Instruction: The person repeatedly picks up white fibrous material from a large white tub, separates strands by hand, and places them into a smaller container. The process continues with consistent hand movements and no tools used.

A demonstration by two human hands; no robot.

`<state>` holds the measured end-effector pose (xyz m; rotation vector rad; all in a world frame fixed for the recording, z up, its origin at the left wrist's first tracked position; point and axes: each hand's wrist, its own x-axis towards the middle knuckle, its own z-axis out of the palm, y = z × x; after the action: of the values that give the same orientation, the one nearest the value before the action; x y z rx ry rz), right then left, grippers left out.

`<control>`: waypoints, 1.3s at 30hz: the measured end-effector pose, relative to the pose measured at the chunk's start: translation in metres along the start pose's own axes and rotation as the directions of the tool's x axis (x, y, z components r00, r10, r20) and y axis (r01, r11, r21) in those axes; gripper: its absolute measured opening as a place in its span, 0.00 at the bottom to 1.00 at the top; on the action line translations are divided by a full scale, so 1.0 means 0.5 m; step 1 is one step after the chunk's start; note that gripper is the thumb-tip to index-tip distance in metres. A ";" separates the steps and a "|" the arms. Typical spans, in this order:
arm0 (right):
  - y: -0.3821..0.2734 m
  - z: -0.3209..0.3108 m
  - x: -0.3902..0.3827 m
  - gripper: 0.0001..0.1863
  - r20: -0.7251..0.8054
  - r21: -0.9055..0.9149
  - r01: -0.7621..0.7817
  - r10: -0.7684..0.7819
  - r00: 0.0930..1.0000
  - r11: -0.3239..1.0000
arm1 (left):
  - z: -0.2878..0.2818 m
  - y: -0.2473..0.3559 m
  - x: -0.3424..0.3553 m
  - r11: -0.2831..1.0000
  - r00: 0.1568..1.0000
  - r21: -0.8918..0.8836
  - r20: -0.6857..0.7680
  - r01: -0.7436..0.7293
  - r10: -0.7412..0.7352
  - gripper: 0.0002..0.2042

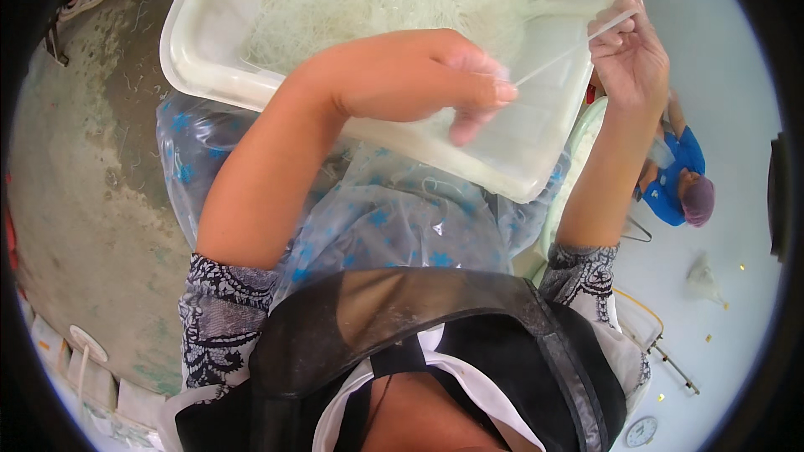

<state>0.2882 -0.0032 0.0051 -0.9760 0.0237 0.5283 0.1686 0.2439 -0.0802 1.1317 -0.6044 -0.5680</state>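
A thin whitish strand [557, 59] runs taut between my two hands, above the right part of a large white tray [536, 151]. My left hand [465, 84] pinches its lower end between thumb and fingertips. At the tray's right edge, my right hand [630, 59] has its fingers curled on the strand's upper end, which sticks out past the fingertips. A heap of tangled, translucent pale strands [377, 4] fills the far and middle part of the tray. What the strands are made of I cannot make out.
Clear plastic sheeting with blue flowers [394, 222] drapes below the tray, over my lap. A pale green-rimmed basin [578, 146] stands partly behind my right forearm. Farther right is a person in blue with a purple cap [678, 180]. Stained floor [92, 226] stretches along the left.
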 end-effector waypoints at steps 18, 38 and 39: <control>0.060 -0.113 0.000 0.10 -0.503 -0.190 0.024 -0.118 0.856 0.981 | -0.084 0.057 -0.069 0.459 0.902 -0.808 -0.431 -0.370 -0.031 0.16; 0.132 0.172 -0.061 0.13 0.310 -0.907 0.367 -0.261 0.914 0.206 | 0.012 0.015 0.075 0.893 0.766 -0.355 -0.642 -0.277 -0.018 0.18; 0.134 0.167 -0.051 0.15 0.265 -0.901 0.337 -0.269 0.926 0.274 | 0.008 0.011 0.070 0.864 0.848 -0.446 -0.528 -0.232 -0.045 0.17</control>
<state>0.2188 0.0822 0.0065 -2.0918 -0.6101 0.1448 0.1913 0.2187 -0.0682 0.7045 -0.0212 -0.2734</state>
